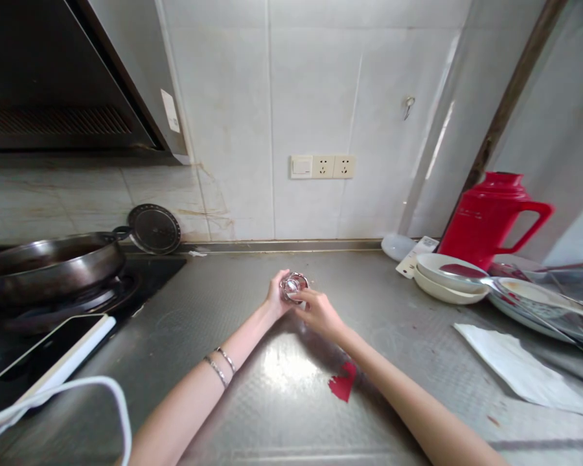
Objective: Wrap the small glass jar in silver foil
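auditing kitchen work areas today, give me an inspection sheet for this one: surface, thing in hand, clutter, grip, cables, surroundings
Surface: metal counter, shiny, with a few small specks.
Thing in hand: small shiny round object; exact kind unclear.
Clutter: red scrap near the right forearm; white paper, bowls and red thermos at right.
Grip: left hand around the object's left side; right hand with fingers at its near rim.
Cables: white cable curving beside a dark-screened device, lower left; ends unclear.
Surroundings: pan on the stove; brownish streaks on the tiled wall.
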A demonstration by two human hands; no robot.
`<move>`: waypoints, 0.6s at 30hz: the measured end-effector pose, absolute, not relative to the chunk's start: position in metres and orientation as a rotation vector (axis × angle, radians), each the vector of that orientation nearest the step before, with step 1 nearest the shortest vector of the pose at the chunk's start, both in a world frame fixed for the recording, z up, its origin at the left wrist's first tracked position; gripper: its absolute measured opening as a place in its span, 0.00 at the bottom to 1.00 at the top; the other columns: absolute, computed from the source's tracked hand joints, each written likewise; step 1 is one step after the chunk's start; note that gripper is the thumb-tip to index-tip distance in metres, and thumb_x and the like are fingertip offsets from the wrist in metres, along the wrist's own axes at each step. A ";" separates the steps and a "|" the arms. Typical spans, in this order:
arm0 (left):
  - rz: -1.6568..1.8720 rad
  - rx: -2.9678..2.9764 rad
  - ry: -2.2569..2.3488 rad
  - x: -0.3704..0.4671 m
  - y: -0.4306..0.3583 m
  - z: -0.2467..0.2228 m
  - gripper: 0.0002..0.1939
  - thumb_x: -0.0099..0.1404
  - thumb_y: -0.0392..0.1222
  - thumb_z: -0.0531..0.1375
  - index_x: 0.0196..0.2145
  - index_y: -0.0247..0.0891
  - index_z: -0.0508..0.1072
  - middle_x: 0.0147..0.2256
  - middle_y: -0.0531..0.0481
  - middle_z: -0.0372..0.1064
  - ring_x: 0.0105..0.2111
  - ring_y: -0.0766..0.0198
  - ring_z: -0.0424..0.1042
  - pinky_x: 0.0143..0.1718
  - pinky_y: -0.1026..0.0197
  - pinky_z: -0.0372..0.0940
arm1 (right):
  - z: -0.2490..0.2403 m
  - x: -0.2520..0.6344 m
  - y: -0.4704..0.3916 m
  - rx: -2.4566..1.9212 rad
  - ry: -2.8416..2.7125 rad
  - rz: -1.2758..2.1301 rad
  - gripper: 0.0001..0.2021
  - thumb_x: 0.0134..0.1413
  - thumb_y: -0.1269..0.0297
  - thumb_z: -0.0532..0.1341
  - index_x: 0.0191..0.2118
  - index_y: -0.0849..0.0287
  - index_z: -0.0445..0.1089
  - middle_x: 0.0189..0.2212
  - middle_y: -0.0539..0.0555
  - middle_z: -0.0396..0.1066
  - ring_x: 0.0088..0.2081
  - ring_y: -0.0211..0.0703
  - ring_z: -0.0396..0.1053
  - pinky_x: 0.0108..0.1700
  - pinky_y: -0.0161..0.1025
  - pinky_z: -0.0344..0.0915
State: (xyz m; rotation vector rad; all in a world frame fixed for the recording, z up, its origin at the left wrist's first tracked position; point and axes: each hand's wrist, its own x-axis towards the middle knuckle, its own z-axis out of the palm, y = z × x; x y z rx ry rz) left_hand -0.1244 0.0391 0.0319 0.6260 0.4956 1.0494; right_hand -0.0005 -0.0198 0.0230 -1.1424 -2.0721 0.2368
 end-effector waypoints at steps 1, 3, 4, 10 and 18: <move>1.061 0.618 0.464 -0.123 0.037 0.032 0.17 0.60 0.47 0.54 0.27 0.30 0.74 0.25 0.42 0.74 0.26 0.58 0.73 0.29 0.59 0.65 | 0.020 -0.004 -0.020 -1.109 -2.012 0.261 0.13 0.50 0.75 0.59 0.41 0.58 0.74 0.37 0.53 0.74 0.34 0.39 0.70 0.37 0.33 0.64; 1.057 0.618 0.417 -0.120 0.032 0.032 0.19 0.60 0.49 0.53 0.27 0.30 0.74 0.25 0.41 0.74 0.27 0.56 0.73 0.30 0.58 0.66 | 0.016 -0.007 -0.019 -1.078 -1.933 0.268 0.09 0.52 0.72 0.60 0.39 0.60 0.74 0.35 0.53 0.74 0.33 0.39 0.70 0.36 0.33 0.64; 1.049 0.625 0.402 -0.118 0.030 0.032 0.20 0.60 0.50 0.53 0.27 0.30 0.74 0.26 0.41 0.74 0.27 0.56 0.73 0.30 0.58 0.66 | 0.015 -0.007 -0.019 -1.081 -1.925 0.251 0.08 0.53 0.71 0.60 0.39 0.60 0.73 0.35 0.54 0.74 0.33 0.39 0.70 0.36 0.33 0.65; 1.017 0.723 0.312 -0.122 0.035 0.031 0.19 0.61 0.49 0.52 0.32 0.29 0.74 0.33 0.36 0.75 0.35 0.51 0.75 0.36 0.56 0.66 | 0.031 0.009 -0.023 -1.283 -2.241 -0.092 0.10 0.60 0.66 0.55 0.46 0.55 0.70 0.44 0.55 0.72 0.40 0.43 0.72 0.36 0.33 0.64; 0.784 0.866 0.592 -0.158 0.068 0.035 0.22 0.64 0.51 0.50 0.40 0.29 0.73 0.35 0.35 0.76 0.28 0.57 0.76 0.30 0.59 0.68 | 0.045 0.018 -0.026 -1.239 -2.699 -0.528 0.13 0.63 0.71 0.47 0.48 0.57 0.65 0.48 0.56 0.69 0.29 0.38 0.70 0.26 0.33 0.58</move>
